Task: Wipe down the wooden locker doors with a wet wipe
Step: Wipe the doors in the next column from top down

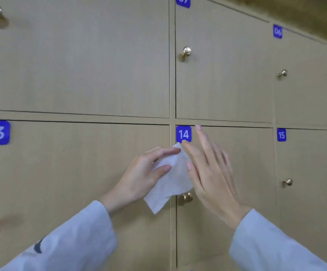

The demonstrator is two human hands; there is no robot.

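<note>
Wet wipe (171, 178), white, creased, unfolded

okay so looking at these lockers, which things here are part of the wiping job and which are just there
Part of the job:
wet wipe, held by the left hand
right hand, fingers straight, beside the wipe
locker door 14
locker door 13

Just there:
blue number labels
brass knobs

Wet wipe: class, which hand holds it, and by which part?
The left hand pinches the wet wipe along its upper left edge. The right hand is open, fingers straight beside it.
</note>
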